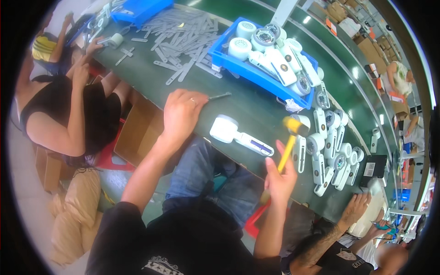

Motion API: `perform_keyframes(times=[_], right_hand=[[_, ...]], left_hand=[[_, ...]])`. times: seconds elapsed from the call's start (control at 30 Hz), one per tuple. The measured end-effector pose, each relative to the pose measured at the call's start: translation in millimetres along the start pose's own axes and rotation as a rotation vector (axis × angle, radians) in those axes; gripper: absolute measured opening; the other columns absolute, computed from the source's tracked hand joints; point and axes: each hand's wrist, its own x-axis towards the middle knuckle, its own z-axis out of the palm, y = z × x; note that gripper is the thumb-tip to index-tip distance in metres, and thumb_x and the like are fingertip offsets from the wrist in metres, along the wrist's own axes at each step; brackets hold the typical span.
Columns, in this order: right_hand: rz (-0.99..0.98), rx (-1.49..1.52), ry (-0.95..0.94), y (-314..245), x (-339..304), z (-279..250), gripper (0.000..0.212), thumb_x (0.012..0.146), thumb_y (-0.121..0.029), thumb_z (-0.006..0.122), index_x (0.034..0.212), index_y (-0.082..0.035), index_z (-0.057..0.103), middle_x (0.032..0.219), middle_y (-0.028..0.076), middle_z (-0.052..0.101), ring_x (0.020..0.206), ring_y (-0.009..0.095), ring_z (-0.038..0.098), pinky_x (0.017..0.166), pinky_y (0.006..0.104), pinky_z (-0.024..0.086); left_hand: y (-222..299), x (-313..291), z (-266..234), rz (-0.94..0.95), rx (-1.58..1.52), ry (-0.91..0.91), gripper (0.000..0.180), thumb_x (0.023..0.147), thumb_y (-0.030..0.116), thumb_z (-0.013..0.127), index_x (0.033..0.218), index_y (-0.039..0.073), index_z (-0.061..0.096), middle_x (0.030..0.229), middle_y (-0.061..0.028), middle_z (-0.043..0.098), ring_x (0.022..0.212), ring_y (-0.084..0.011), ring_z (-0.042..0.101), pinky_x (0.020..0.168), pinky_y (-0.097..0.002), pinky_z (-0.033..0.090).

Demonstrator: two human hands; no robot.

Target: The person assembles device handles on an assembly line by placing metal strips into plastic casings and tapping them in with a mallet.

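Between the fingertips of my left hand (181, 112) is a thin grey strip (222, 96), held out over the green table. My right hand (280, 181) grips a small hammer by its yellow handle (287, 153), head up and tilted. A white handheld fan (224, 129) lies on the table between my hands, touched by neither. Its round head points left and its handle stretches right, with a long slot showing a dark bluish inside. My thumb is close to the end of that handle.
A blue bin (250, 78) heaped with white fans stands across the table. More fans (327, 151) lie right, near a black box (376, 167). Loose grey strips (183, 34) spread at the far left. Co-workers sit on both sides; a cardboard box (142, 128) is at left.
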Motion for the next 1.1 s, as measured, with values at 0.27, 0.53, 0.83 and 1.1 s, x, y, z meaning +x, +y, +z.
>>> perform_keyframes(times=[0.27,0.53,0.83,1.1], right_hand=[[-0.121,-0.038,0.076,1.9,-6.1,4.6,0.017,0.097,0.0,0.073,0.114,-0.001,0.07,0.139,0.009,0.058,0.057,0.006,0.059,0.042,0.0214,0.044],[0.094,0.086,0.005,-5.8,11.2,7.5,0.008,0.099,-0.003,0.073,0.104,-0.001,0.067,0.122,0.009,0.07,0.049,0.007,0.055,0.039,0.0234,0.04],[0.057,-0.135,-0.013,-18.7,14.7,3.1,0.008,0.094,-0.004,0.077,0.101,0.0,0.075,0.113,0.008,0.074,0.058,0.011,0.063,0.049,0.0271,0.048],[-0.232,-0.383,-0.013,-20.8,11.0,5.0,0.013,0.095,-0.006,0.076,0.105,0.001,0.077,0.109,0.013,0.077,0.09,0.022,0.074,0.08,0.0324,0.056]], left_hand=[[69.8,8.7,-21.9,0.376,-0.283,-0.134,0.032,0.08,0.017,0.088,0.111,0.013,0.079,0.129,-0.0063,0.073,0.117,-0.0313,0.067,0.106,-0.0496,0.049],[103.5,-2.2,11.2,0.496,-0.337,-0.278,0.022,0.081,0.019,0.085,0.101,0.013,0.078,0.103,0.0019,0.077,0.096,-0.0212,0.072,0.101,-0.0417,0.054],[101.8,1.4,12.0,0.464,-0.395,-0.314,0.023,0.08,0.017,0.086,0.1,0.013,0.077,0.101,0.0028,0.076,0.095,-0.0199,0.071,0.09,-0.0384,0.054],[98.0,2.1,9.0,0.49,-0.389,-0.335,0.019,0.079,0.017,0.086,0.096,0.012,0.078,0.1,0.0009,0.076,0.096,-0.0205,0.071,0.089,-0.0373,0.054]])
